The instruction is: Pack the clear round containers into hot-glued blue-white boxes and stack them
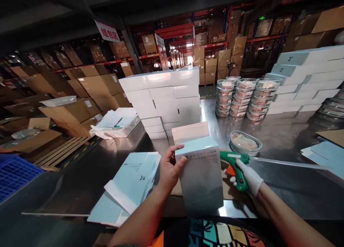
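Left hand (168, 170) fingers clamp the box (200, 175) edge; gloved right hand (248, 177) grips the glue gun (236, 166), nozzle beside the flap: sealing in progress, steadiness required

pale blue box (200, 175), green and orange glue gun (236, 166), white glove on right hand (249, 179), grey shiny surface (282, 139), blue crate (13, 172) far left.

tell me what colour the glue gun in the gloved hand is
Green, with an orange trigger. The glue gun sits in the white-gloved right hand; the head view shows it.
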`<state>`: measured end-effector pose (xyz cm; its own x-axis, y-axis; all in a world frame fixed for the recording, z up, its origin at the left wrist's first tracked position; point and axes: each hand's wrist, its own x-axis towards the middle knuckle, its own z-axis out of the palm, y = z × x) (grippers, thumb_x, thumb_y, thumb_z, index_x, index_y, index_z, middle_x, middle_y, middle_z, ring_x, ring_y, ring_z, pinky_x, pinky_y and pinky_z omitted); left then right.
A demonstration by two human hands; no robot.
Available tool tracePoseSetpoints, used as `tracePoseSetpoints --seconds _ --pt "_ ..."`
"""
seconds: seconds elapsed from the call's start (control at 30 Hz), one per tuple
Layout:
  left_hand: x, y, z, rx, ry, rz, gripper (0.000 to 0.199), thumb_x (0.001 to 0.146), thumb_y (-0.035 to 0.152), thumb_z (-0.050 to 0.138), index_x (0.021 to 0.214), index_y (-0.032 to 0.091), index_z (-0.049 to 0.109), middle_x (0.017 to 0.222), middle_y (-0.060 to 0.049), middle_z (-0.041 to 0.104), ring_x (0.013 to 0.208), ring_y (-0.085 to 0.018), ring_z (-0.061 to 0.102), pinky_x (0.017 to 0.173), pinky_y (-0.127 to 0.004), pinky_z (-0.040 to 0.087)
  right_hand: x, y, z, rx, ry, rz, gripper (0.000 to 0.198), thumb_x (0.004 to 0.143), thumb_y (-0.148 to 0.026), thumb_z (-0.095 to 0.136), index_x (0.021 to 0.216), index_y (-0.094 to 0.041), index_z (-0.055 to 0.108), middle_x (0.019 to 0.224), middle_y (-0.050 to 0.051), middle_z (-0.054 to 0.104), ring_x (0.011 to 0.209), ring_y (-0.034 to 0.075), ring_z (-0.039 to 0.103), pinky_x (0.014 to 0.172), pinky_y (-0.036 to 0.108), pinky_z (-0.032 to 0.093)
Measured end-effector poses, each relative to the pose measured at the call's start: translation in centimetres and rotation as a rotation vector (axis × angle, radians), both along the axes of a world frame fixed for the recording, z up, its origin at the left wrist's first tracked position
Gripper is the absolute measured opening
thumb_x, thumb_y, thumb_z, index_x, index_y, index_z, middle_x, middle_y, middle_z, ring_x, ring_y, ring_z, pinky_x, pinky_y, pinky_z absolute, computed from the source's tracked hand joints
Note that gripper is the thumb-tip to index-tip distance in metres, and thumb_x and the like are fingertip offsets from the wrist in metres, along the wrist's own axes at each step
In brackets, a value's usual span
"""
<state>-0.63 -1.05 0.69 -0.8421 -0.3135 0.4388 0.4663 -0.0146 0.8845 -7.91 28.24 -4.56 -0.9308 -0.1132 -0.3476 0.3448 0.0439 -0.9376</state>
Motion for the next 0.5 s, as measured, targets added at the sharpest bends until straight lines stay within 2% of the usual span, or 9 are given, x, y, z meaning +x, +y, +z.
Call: tracePoseSetpoints --seconds 0.07,0.13,0.17,0.2,0.27,0.3,0.37,0.43,0.5 --pt "0.0 -0.2 -0.1 0.023 -0.029 -0.012 0.055 0.078 0.060 0.087 0.114 0.020 0.073 0.093 -0.005 0.072 0.079 -0.019 0.065 0.069 -0.027 0.053 -0.5 1.4 -1.2 0.324 0.111 -0.010 0.056 0.094 -0.069 0.049 0.072 -0.020 0.067 0.065 0.015 0.070 0.047 0.024 0.061 0.045 0.034 0.048" --pt "-0.1 -0.2 -0.2 0.025 -0.022 -0.005 0.059 0.075 0.062 0.087 0.114 0.019 0.074 0.096 -0.006 0.072 0.082 -0.020 0.066 0.070 -0.028 0.054 -1.2 2.5 -1.5 0.594 0.250 -0.060 0.050 0.093 -0.062 0.053 0.063 -0.023 0.064 0.060 0.013 0.068 0.054 0.028 0.066 0.051 0.037 0.051" --pt "-0.1 -0.1 -0.2 0.018 -0.009 -0.005 0.060 0.075 0.064 0.087 0.113 0.019 0.074 0.099 -0.007 0.072 0.085 -0.021 0.067 0.071 -0.029 0.054 -1.5 2.8 -1.2 0.675 0.311 -0.094 0.046 0.089 -0.060 0.058 0.061 -0.024 0.064 0.061 0.012 0.068 0.060 0.029 0.069 0.056 0.038 0.052" --pt "-0.2 0.0 -0.2 0.008 0.008 -0.007 0.060 0.075 0.065 0.087 0.113 0.019 0.075 0.101 -0.008 0.072 0.087 -0.022 0.068 0.074 -0.030 0.055 -1.7 2.8 -0.7 0.694 0.374 -0.122 0.042 0.085 -0.059 0.062 0.064 -0.024 0.065 0.066 0.011 0.071 0.067 0.031 0.071 0.062 0.039 0.055" --pt "-0.4 0.4 0.0 -0.024 0.044 -0.017 0.058 0.076 0.065 0.086 0.111 0.020 0.076 0.104 -0.008 0.071 0.092 -0.023 0.068 0.079 -0.031 0.055 -1.8 1.7 0.9 0.540 0.523 -0.122 0.043 0.085 -0.065 0.063 0.086 -0.023 0.074 0.086 0.012 0.078 0.085 0.032 0.075 0.075 0.041 0.059" --pt "-0.5 0.7 0.1 -0.044 0.063 -0.026 0.056 0.077 0.064 0.086 0.110 0.020 0.077 0.105 -0.008 0.071 0.095 -0.024 0.068 0.081 -0.032 0.055 -1.6 0.8 2.0 0.389 0.593 -0.088 0.051 0.086 -0.069 0.062 0.104 -0.022 0.075 0.101 0.013 0.080 0.096 0.032 0.076 0.084 0.043 0.060" --pt "-0.6 1.2 0.2 -0.093 0.100 -0.058 0.053 0.078 0.063 0.086 0.108 0.021 0.078 0.105 -0.008 0.071 0.099 -0.025 0.069 0.084 -0.032 0.055 -1.0 -1.4 4.2 0.074 0.670 0.033 0.070 0.090 -0.073 0.060 0.135 -0.021 0.064 0.130 0.016 0.074 0.116 0.032 0.072 0.100 0.046 0.057" --pt "-0.6 1.6 -0.1 -0.150 0.118 -0.084 0.050 0.080 0.063 0.085 0.107 0.021 0.079 0.105 -0.009 0.071 0.101 -0.026 0.070 0.086 -0.033 0.056 -0.3 -3.4 6.1 -0.043 0.669 0.170 0.071 0.093 -0.072 0.061 0.143 -0.021 0.058 0.140 0.015 0.069 0.127 0.031 0.066 0.111 0.048 0.051" --pt "-0.5 1.6 -0.7 -0.211 0.111 -0.060 0.047 0.081 0.062 0.083 0.104 0.021 0.079 0.112 -0.010 0.072 0.106 -0.027 0.071 0.089 -0.034 0.057 0.3 -4.5 7.1 -0.041 0.666 0.264 0.065 0.093 -0.069 0.064 0.137 -0.021 0.062 0.134 0.012 0.070 0.127 0.031 0.065 0.115 0.049 0.048"
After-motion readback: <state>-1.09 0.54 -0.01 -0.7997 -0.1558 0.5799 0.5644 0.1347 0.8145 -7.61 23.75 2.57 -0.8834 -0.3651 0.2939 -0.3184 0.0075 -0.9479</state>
